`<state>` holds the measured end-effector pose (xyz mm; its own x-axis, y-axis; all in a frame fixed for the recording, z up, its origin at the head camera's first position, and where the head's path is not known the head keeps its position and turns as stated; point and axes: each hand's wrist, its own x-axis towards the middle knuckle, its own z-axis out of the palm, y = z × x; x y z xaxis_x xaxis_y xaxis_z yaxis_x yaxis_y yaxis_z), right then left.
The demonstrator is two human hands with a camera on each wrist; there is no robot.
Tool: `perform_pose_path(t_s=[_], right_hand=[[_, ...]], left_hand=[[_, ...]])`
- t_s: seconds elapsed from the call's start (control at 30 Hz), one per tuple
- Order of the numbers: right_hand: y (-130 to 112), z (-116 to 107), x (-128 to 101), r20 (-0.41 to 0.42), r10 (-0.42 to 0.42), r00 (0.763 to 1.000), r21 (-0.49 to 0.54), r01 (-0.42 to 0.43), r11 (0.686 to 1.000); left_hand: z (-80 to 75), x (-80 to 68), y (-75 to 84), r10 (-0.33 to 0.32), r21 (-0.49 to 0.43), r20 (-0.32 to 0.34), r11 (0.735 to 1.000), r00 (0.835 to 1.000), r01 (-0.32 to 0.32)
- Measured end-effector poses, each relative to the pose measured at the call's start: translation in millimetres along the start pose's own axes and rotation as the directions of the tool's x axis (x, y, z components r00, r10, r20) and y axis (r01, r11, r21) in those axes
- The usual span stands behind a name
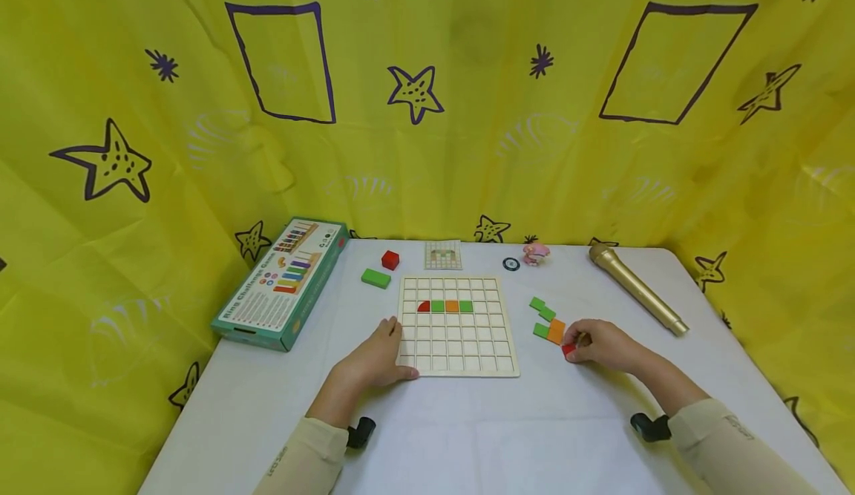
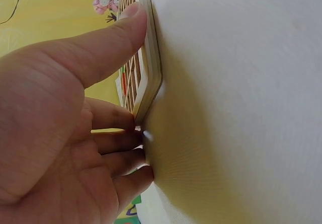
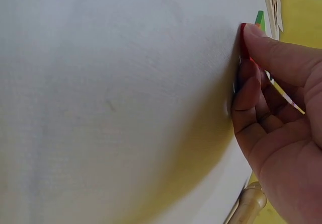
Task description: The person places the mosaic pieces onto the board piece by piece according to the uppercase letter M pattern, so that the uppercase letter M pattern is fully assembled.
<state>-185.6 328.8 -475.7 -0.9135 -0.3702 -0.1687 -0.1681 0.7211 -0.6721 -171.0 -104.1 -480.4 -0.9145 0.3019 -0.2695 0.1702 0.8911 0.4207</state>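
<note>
A pale wooden grid board (image 1: 458, 365) lies flat on the table, with a red curved-corner tile (image 1: 424, 307), green tiles (image 1: 437, 306) and an orange tile (image 1: 452, 306) in one row. My left hand (image 1: 378, 354) steadies the board's near left corner, its thumb on the near edge and extended fingers along the left side. To the board's right, my right hand (image 1: 604, 344) pinches a small red tile (image 3: 244, 40) between thumb and fingers, close to the tabletop. Beside that hand lie a loose orange tile (image 1: 556, 331) and several green tiles (image 1: 541, 330).
Behind the board are a pattern card (image 1: 443, 263), a red cube (image 1: 390, 260), a green block (image 1: 376, 278), a dark round disc (image 1: 510, 264) and a pink figurine (image 1: 536, 254). A game box (image 1: 280, 287) lies left; a gold microphone (image 1: 637, 287) lies right. Yellow curtain surrounds the table.
</note>
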Motion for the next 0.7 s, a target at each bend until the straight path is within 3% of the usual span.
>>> perform_pose_path(t_s=[0.7], right_hand=[[0.3,1.1,-5.9,0.032,-0.022,0.999,0.049,0.02,0.999]], left_hand=[[-0.6,-1.5,2.1,-0.013,0.0,0.005,1.0,1.0,0.013]])
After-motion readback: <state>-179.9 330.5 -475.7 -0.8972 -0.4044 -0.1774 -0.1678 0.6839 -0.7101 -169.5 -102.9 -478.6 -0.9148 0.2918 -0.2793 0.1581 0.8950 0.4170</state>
